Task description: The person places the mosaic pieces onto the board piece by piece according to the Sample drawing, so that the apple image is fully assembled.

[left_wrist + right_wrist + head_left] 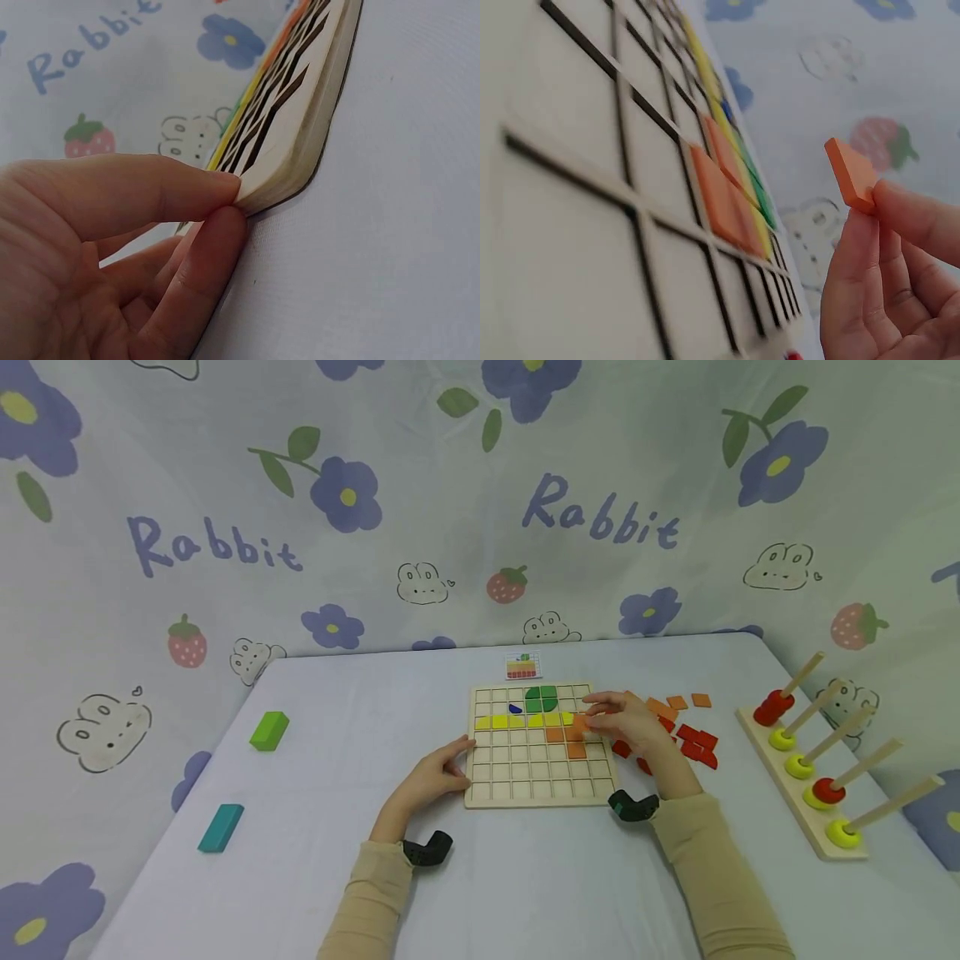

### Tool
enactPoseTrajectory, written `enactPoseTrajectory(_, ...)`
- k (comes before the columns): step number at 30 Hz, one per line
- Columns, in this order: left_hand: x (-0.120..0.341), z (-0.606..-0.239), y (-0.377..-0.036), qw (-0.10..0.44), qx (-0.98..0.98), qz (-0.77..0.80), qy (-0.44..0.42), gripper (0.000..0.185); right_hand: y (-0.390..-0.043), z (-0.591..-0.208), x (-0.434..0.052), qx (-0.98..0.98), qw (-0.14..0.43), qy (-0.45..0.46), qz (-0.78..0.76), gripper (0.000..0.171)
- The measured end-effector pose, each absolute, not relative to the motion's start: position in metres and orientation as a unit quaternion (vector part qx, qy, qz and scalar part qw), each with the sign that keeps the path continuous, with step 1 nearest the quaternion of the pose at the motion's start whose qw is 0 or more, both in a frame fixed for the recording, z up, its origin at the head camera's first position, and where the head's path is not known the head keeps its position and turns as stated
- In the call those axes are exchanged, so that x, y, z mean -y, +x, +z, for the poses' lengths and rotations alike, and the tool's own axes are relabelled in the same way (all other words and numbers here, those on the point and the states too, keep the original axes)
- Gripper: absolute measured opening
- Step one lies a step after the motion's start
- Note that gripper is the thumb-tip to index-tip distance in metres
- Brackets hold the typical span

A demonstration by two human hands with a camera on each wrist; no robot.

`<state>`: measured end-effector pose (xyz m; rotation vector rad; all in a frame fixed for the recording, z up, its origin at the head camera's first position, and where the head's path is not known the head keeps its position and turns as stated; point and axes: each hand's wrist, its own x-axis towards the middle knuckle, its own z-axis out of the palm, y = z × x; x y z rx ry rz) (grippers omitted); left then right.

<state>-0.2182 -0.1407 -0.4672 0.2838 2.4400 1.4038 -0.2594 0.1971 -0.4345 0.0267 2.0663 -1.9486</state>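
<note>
Fingertips of the right hand [626,720] pinch an orange tile [850,174] by its lower edge, held just above the grid board [525,772] near the yellow row [522,721]. Left hand [433,774] rests at the board's left edge, thumb and one finger [196,256] lightly closed on its rounded corner. Loose red and orange tiles [693,737] lie just right of the board.

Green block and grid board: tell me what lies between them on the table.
Nothing: in the head view the stretch of cloth between the green block and the grid board is bare. The left hand touches the board's left edge, nearer the person.
</note>
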Motion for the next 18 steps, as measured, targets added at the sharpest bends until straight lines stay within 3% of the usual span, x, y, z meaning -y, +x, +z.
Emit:
enactPoseTrajectory(11,0.14,-0.467,-0.218,0.155,-0.854,0.487,0.098,0.069,-0.259,-0.456,-0.16,-0.855,0.123,-0.07,-0.498,0.025)
enactPoseTrajectory(18,0.14,-0.468,-0.219,0.155,-0.853,0.489,0.096,0.069,-0.253,-0.448,-0.153,-0.878,0.095,-0.11,-0.456,0.02)
